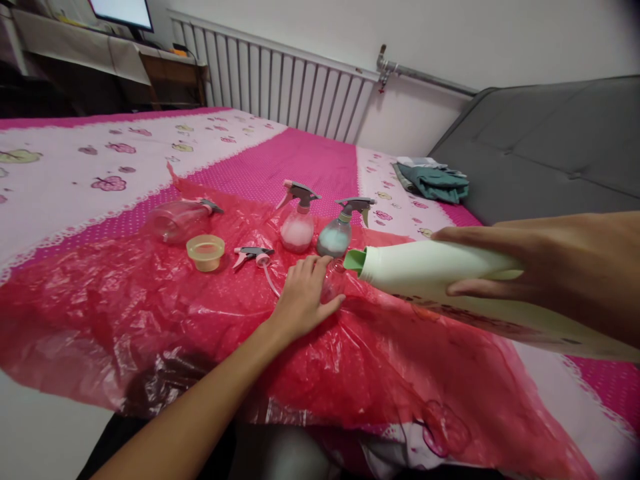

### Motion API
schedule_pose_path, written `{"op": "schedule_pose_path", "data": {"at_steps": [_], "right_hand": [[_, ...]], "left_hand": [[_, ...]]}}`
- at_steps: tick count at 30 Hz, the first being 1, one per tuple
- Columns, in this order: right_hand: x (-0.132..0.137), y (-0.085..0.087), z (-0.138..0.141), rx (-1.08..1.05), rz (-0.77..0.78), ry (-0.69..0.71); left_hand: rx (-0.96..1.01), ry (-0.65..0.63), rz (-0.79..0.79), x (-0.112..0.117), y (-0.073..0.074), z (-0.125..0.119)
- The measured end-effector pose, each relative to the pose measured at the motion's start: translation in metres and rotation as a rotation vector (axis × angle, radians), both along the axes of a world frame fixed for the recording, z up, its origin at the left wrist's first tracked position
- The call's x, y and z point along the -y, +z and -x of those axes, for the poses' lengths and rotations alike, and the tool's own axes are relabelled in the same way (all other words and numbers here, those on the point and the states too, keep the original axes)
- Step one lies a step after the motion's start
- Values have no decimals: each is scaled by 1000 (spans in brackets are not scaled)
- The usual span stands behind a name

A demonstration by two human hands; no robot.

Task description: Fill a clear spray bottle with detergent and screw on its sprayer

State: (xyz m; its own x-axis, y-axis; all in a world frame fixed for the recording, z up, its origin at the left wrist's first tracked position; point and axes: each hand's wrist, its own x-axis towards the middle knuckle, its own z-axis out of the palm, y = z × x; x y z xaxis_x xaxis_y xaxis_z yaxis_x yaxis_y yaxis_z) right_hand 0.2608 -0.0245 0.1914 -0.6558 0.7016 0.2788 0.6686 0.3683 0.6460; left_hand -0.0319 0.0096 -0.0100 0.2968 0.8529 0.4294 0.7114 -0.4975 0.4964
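Note:
My right hand grips a large pale green bottle, held tilted on its side with its green spout pointing left. My left hand is wrapped round a small clear bottle standing on the red plastic sheet, just under the spout. Behind it stand two spray bottles, one with pink liquid and one with bluish liquid. A loose spray head with its tube and a yellowish cap lie to the left. An empty clear spray bottle lies on its side.
The red sheet covers a bed with a pink and white floral cover. Folded green cloth lies near the grey padded headboard. A white radiator runs along the back wall, with a desk and monitor at far left.

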Motion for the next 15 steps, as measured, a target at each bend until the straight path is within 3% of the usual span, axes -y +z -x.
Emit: {"op": "schedule_pose_path", "data": {"at_steps": [15], "right_hand": [[0,0,-1,-3,-6,12]], "left_hand": [[11,-6,-7,-1,-2,0]]}}
